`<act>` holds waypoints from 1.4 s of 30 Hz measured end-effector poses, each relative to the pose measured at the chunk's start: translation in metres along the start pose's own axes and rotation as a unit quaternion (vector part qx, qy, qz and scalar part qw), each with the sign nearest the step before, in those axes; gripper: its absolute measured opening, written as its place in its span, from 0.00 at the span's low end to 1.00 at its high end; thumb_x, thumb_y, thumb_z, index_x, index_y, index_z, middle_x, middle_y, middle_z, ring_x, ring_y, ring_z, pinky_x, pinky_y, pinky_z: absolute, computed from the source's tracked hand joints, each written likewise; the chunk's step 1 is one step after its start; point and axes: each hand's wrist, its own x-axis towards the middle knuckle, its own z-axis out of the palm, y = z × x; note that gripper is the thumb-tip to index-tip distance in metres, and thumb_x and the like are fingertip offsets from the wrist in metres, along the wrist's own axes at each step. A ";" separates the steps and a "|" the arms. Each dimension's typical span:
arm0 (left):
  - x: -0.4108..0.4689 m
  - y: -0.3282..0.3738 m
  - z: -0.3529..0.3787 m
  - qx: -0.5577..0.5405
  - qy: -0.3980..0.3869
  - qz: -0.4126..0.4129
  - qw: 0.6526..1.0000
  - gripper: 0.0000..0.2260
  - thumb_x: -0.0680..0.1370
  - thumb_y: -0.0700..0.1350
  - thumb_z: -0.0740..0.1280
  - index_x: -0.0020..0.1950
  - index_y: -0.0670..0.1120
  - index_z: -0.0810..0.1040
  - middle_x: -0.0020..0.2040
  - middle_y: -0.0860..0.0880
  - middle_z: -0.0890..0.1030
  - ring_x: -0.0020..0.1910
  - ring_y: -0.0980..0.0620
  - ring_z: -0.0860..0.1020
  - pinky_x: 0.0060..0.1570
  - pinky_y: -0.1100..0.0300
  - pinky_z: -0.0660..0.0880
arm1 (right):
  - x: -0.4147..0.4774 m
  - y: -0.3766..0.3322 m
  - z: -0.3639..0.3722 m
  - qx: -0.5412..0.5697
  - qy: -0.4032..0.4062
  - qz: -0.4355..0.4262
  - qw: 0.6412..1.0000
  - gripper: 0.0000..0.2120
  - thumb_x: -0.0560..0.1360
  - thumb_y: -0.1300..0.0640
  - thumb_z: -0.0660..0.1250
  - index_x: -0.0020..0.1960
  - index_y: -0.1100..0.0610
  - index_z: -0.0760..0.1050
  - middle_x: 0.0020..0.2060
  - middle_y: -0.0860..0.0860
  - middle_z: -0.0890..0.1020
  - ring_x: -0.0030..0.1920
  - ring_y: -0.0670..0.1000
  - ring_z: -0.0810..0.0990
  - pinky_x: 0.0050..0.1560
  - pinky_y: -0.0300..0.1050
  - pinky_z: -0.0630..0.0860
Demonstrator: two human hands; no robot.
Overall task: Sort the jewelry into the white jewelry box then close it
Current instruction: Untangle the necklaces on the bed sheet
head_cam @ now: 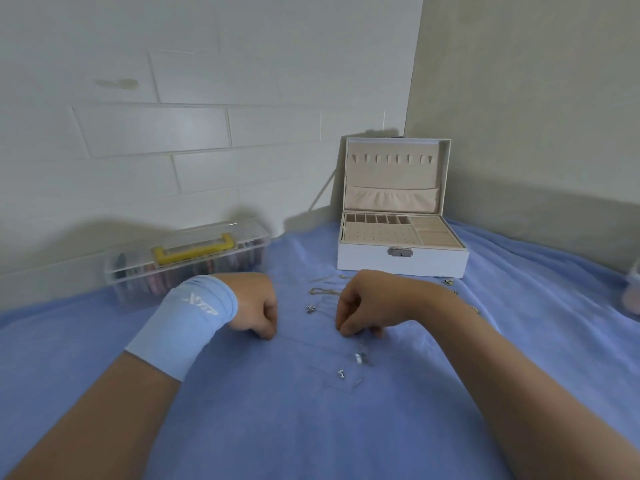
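Observation:
The white jewelry box stands open at the back of the blue cloth, its lid upright against the wall corner and its beige compartments showing. My left hand and my right hand have curled fingers, fingertips down on the cloth. Each pinches an end of a faint thin silver chain that runs between them. A gold chain and a small silver piece lie between the hands and the box. A silver pendant and another silver piece lie nearer me.
A clear plastic case with a yellow handle sits at the left against the tiled wall. More small jewelry pieces lie right of my right wrist. A clear container shows at the right edge. A blue wristband covers my left wrist.

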 end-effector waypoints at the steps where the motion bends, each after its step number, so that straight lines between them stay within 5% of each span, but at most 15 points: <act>1: -0.002 -0.007 -0.001 0.004 0.004 -0.016 1.000 0.06 0.75 0.49 0.71 0.48 0.49 0.85 0.46 0.56 0.84 0.44 0.56 0.80 0.41 0.66 0.73 | 0.000 0.000 0.000 -0.001 0.001 -0.003 1.000 0.03 0.72 0.58 0.75 0.45 0.52 0.85 0.40 0.56 0.87 0.28 0.47 0.78 0.41 0.42 0.77; 6: -0.008 -0.011 -0.002 0.019 -0.009 -0.035 0.999 0.07 0.74 0.48 0.72 0.51 0.52 0.85 0.48 0.58 0.82 0.49 0.55 0.80 0.51 0.63 0.75 | -0.007 -0.002 -0.004 -0.003 0.004 -0.018 1.000 0.07 0.73 0.58 0.74 0.48 0.47 0.86 0.41 0.49 0.85 0.30 0.42 0.75 0.37 0.33 0.73; 10: -0.005 0.013 0.004 -0.056 0.073 0.077 0.993 0.09 0.74 0.51 0.72 0.54 0.58 0.82 0.52 0.59 0.78 0.47 0.61 0.77 0.50 0.64 0.73 | -0.015 -0.006 -0.007 -0.013 -0.040 -0.036 0.998 0.09 0.72 0.57 0.75 0.50 0.44 0.86 0.43 0.52 0.82 0.34 0.41 0.73 0.43 0.37 0.71; 13: -0.001 0.037 0.015 -0.087 0.038 0.131 0.987 0.06 0.72 0.53 0.74 0.48 0.58 0.84 0.45 0.60 0.81 0.43 0.63 0.78 0.47 0.66 0.75 | -0.018 -0.008 -0.004 -0.016 -0.094 -0.016 0.995 0.09 0.69 0.54 0.79 0.48 0.44 0.86 0.37 0.44 0.81 0.34 0.39 0.75 0.44 0.37 0.72; 17: -0.001 0.034 0.016 -0.060 0.022 0.107 0.992 0.04 0.73 0.52 0.73 0.45 0.53 0.84 0.37 0.60 0.80 0.38 0.61 0.78 0.42 0.65 0.74 | -0.018 -0.007 0.000 -0.025 -0.063 0.006 0.998 0.05 0.68 0.52 0.80 0.40 0.43 0.85 0.35 0.38 0.84 0.33 0.34 0.77 0.44 0.36 0.74; 23: -0.010 0.005 0.007 -0.034 -0.037 0.028 0.998 0.03 0.73 0.53 0.74 0.42 0.55 0.84 0.40 0.60 0.83 0.39 0.61 0.79 0.46 0.64 0.76 | -0.018 -0.011 0.003 0.027 -0.004 -0.042 0.999 0.02 0.72 0.53 0.77 0.42 0.49 0.84 0.30 0.37 0.81 0.30 0.36 0.75 0.35 0.31 0.70; 27: -0.013 -0.001 0.005 -0.036 -0.057 0.012 0.998 0.04 0.71 0.55 0.75 0.40 0.57 0.84 0.37 0.62 0.82 0.36 0.62 0.77 0.41 0.67 0.73 | -0.015 -0.015 0.007 0.042 -0.007 -0.057 0.997 0.02 0.73 0.56 0.75 0.44 0.54 0.83 0.28 0.40 0.81 0.30 0.43 0.77 0.35 0.35 0.72; 32: -0.007 0.006 0.007 -0.091 0.032 0.066 0.993 0.05 0.75 0.51 0.71 0.50 0.60 0.83 0.38 0.61 0.80 0.38 0.61 0.77 0.41 0.66 0.72 | -0.009 -0.014 0.009 0.042 -0.022 -0.062 0.997 0.01 0.73 0.57 0.75 0.44 0.53 0.84 0.42 0.54 0.85 0.31 0.46 0.77 0.38 0.42 0.76; 36: -0.002 0.018 0.014 -0.122 0.006 0.123 0.985 0.09 0.77 0.51 0.70 0.55 0.61 0.84 0.41 0.64 0.81 0.41 0.65 0.78 0.44 0.71 0.73 | -0.007 -0.012 0.011 0.020 -0.008 -0.061 0.998 0.02 0.73 0.54 0.76 0.45 0.50 0.85 0.43 0.50 0.86 0.32 0.38 0.77 0.37 0.35 0.74; 42: 0.000 0.016 0.018 -0.177 -0.019 0.147 0.973 0.03 0.73 0.51 0.76 0.46 0.57 0.86 0.44 0.57 0.85 0.46 0.55 0.82 0.51 0.59 0.78 | -0.007 -0.011 0.011 0.024 0.002 -0.065 0.998 0.01 0.72 0.54 0.76 0.44 0.50 0.85 0.41 0.49 0.86 0.33 0.39 0.77 0.38 0.36 0.74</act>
